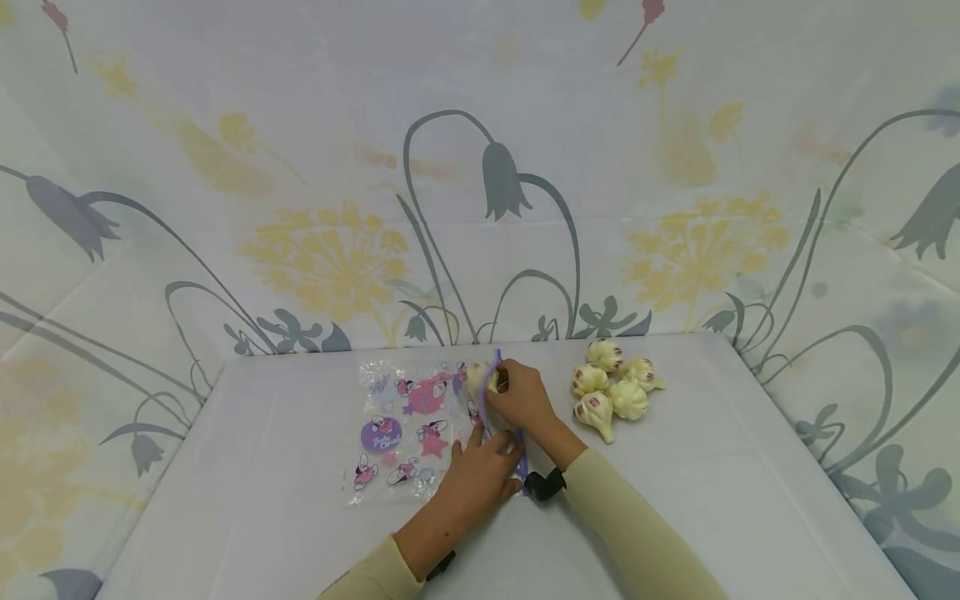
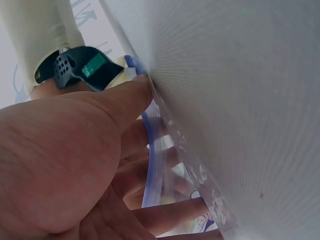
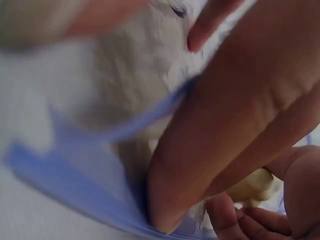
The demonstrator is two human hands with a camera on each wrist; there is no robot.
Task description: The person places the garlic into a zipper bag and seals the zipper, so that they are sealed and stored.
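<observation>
A clear zip bag (image 1: 405,408) printed with pink and purple cartoon figures lies flat, its purple zip strip (image 1: 522,454) toward the right. My left hand (image 1: 480,467) holds the bag at its mouth; in the left wrist view the fingers show through the film behind the blue-looking strip, thumb at the edge. With my right hand (image 1: 521,396) I grip a garlic bulb (image 1: 477,379) at the far part of the mouth. Its pale stem end (image 3: 257,185) shows between fingers in the right wrist view, the rest hidden.
Several garlic bulbs (image 1: 628,400) sit in a loose cluster right of my right hand. White cloth covers the table (image 1: 247,467). A flower-printed curtain (image 1: 450,250) rises behind it and along both sides. Dark wrist devices (image 1: 545,485) sit on the wrists.
</observation>
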